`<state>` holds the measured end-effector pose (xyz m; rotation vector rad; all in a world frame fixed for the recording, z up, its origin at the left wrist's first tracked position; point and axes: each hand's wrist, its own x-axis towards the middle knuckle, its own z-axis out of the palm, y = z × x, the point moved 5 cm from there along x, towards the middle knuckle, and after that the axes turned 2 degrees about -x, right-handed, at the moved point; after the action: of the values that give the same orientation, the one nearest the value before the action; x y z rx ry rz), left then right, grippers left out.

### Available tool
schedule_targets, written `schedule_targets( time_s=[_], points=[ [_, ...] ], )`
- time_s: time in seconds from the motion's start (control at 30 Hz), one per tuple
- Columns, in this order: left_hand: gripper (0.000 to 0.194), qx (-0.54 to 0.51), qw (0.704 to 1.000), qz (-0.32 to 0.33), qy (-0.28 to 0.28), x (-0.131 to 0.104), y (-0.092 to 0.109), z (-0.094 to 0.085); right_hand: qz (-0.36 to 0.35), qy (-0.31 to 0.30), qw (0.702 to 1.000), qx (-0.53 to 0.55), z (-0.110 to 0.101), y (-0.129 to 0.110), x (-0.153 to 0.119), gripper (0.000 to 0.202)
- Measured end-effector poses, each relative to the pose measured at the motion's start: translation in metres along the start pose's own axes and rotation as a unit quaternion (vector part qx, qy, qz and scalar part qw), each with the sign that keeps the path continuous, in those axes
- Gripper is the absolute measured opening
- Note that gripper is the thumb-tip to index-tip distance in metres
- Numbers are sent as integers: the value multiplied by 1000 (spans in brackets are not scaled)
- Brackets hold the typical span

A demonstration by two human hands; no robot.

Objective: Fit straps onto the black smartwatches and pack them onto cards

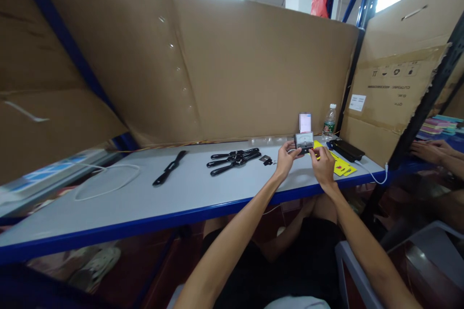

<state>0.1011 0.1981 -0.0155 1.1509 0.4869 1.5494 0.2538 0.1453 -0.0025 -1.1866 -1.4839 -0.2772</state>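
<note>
Holding one analog panel meter [304, 140] upright, dial toward me, over the right part of the grey table [195, 190], just in front of a lit phone-like screen [305, 121]. My left hand [286, 158] is closed on its left side, thumb and fingers pinching the case. My right hand [323, 166] is mostly closed, fingertips bunched at the lower right corner; can't tell whether they grip the meter itself or some small part there. Two-handed hold probably steadies the meter and keeps its dial readable; screen likely propped up for easy viewing.

Counts: one meter, one screen, one clear water bottle [329, 121], one black case [346, 150] with one white cable [373, 175] at its end. Black-handled tools: one lying alone [169, 168], plus a pile [232, 161] of at least three, overlapping, probably grouped for easy reach. Yellow cards [340, 166]: at least two, overlapping, beside my right hand. Small black parts [267, 160] left of my left hand, too small to count.
</note>
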Motion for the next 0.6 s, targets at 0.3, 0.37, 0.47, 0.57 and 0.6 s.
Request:
schedule_targets(
  time_s=[0.3, 0.37, 0.47, 0.57, 0.6],
  points=[
    [51, -7, 1000, 2, 3, -10, 0, 7, -36, 7, 998, -52, -5, -1, -1, 26],
    [50, -29, 1000, -5, 7, -13, -2, 8, -38, 11, 997, -62, -7, 1, -2, 26],
    [45, -74, 996, -40, 16, -15, -7, 10, -68, 4, 994, -85, -11, -3, 0, 23],
    [40, -134, 986, -91, 25, -18, -13, 10, -115, -11, 987, -110, -15, -12, 7, 21],
    [40, -156, 982, -107, 25, -19, -15, 11, -131, -17, 984, -116, -16, -15, 10, 21]
  ],
)
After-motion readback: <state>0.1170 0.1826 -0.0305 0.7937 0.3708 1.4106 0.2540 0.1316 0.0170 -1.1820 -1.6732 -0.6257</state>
